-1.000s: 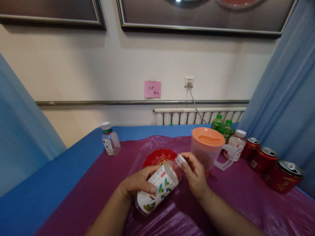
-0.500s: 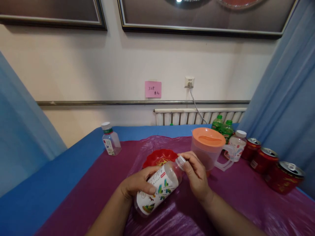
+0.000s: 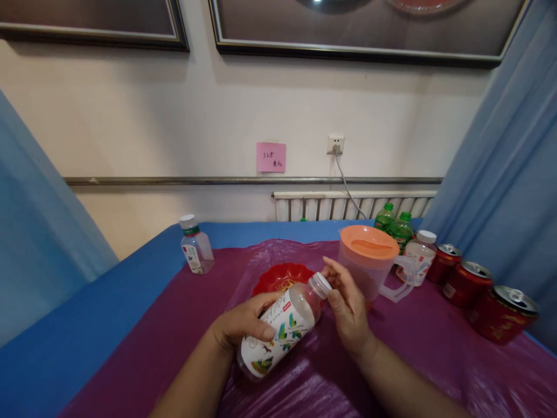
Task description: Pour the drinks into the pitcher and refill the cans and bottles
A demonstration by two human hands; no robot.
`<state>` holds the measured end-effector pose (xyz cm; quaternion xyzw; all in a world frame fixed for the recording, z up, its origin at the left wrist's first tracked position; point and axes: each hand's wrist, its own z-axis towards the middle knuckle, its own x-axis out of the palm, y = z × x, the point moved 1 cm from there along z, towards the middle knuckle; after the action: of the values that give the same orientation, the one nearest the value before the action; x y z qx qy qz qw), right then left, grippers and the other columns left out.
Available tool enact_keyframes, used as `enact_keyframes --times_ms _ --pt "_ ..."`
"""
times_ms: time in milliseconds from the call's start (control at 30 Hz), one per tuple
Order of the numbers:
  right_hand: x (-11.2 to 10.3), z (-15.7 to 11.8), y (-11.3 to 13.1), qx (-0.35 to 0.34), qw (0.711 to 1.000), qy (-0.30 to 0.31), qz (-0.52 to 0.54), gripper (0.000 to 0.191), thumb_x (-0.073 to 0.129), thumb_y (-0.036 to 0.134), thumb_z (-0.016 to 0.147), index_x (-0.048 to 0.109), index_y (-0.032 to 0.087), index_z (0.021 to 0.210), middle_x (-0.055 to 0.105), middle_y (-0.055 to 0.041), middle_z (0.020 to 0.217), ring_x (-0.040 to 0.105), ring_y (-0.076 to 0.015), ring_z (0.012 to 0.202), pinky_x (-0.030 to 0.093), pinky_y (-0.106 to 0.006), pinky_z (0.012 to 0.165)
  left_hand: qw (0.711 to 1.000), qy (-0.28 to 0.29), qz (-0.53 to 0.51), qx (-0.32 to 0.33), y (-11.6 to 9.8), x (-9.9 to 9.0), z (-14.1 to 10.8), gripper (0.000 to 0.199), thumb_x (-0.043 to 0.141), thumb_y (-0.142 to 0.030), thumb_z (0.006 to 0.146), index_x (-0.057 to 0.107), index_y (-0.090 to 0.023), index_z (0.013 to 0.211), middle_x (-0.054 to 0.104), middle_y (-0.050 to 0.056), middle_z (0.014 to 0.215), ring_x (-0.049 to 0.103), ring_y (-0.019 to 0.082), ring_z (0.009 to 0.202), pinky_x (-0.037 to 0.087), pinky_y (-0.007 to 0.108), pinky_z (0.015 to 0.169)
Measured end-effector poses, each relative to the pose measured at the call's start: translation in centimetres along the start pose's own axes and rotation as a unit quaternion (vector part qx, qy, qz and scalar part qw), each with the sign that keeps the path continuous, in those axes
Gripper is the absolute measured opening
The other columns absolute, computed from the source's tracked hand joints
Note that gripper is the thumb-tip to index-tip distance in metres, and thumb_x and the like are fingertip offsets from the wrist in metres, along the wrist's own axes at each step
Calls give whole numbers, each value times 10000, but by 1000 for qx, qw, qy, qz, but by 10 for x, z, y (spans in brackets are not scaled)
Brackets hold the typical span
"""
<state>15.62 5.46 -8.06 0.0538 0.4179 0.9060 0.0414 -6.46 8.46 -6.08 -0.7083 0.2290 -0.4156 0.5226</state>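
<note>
A clear bottle [image 3: 282, 334] with a white bird-patterned label is tilted up to the right, its white cap [image 3: 321, 285] on the neck. My left hand [image 3: 248, 322] is wrapped round the bottle's body. Beside the cap is my right hand [image 3: 346, 299], its fingers apart and the thumb close to the cap's edge; whether the thumb touches it I cannot tell. Behind the bottle lies a red scalloped dish [image 3: 278, 276] with a gold pattern, partly hidden by the bottle and my left hand.
A pitcher [image 3: 368, 255] with an orange lid stands right of my right hand. Green bottles [image 3: 400, 229], a white-capped bottle [image 3: 420, 258] and red cans [image 3: 470, 281] line the right side. Another bottle [image 3: 196, 247] stands at left on the purple sheet [image 3: 174, 325].
The fingers of my right hand have loosened from the cap and spread apart. My left hand and the bottle have stayed nearly in place.
</note>
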Motion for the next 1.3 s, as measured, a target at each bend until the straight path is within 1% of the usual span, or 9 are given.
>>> enact_keyframes --times_ms 233,467,600,733,833,900,1000,1167,1300 --pt "-2 5 -2 1 998 37 -52 153 641 345 975 705 255 1081 643 -19 960 604 -176 881 471 -292 791 1000 8 10 -23 2 -2 0 727 934 -336 550 713 -131 1211 758 91 971 691 144 724 565 194 623" --pt "-2 4 5 -22 998 39 -36 252 543 327 1022 694 285 1219 677 -44 1098 630 -203 1021 482 -328 897 1000 1 -18 -21 2 -1 0 749 940 -321 533 707 -124 1218 766 98 971 707 166 729 571 207 620" --pt "1 0 4 -1 1000 -16 -21 333 415 352 1073 688 287 1252 692 -62 1215 624 -213 1136 479 -351 963 999 -8 -43 4 2 3 -3 750 947 -343 531 713 -109 1205 779 110 932 719 169 699 580 209 604" --pt "4 -3 -3 64 994 -83 5 364 421 453 1065 663 238 1232 736 -64 1038 671 -183 846 534 -319 760 990 -59 -98 77 -2 2 -10 700 934 -362 575 708 -96 1181 791 132 960 754 188 732 592 209 626" --pt "7 0 -7 91 991 -102 11 371 458 505 1040 657 207 1137 708 -28 812 610 -156 646 506 -292 635 972 -144 -116 144 -8 -3 -12 720 957 -364 547 695 -128 1175 798 130 999 772 232 789 621 269 679" --pt "9 4 -7 114 988 -101 -8 380 520 538 999 675 196 1057 689 -21 762 595 -157 635 490 -283 616 944 -238 -115 199 -13 -7 -10 702 972 -367 532 688 -166 1142 802 98 988 769 239 792 633 310 704" --pt "9 9 -5 163 982 -93 -30 436 598 603 910 697 184 985 682 -26 750 590 -165 628 479 -278 578 866 -387 -99 301 -21 -16 -8 627 955 -392 567 672 -203 1094 791 49 970 754 222 800 632 327 742" --pt "10 15 -4 187 980 -26 -69 419 596 583 896 699 184 975 713 -44 761 620 -186 613 482 -287 537 695 -580 34 424 -27 -29 -11 579 878 -476 627 621 -195 1064 749 45 956 733 211 815 607 320 759" --pt "40 27 -16 135 979 89 -128 292 527 443 940 688 200 951 743 -57 813 680 -203 691 529 -312 612 551 -654 175 488 -29 -22 -20 563 820 -450 691 562 -197 1123 720 65 1018 726 221 871 600 350 815"
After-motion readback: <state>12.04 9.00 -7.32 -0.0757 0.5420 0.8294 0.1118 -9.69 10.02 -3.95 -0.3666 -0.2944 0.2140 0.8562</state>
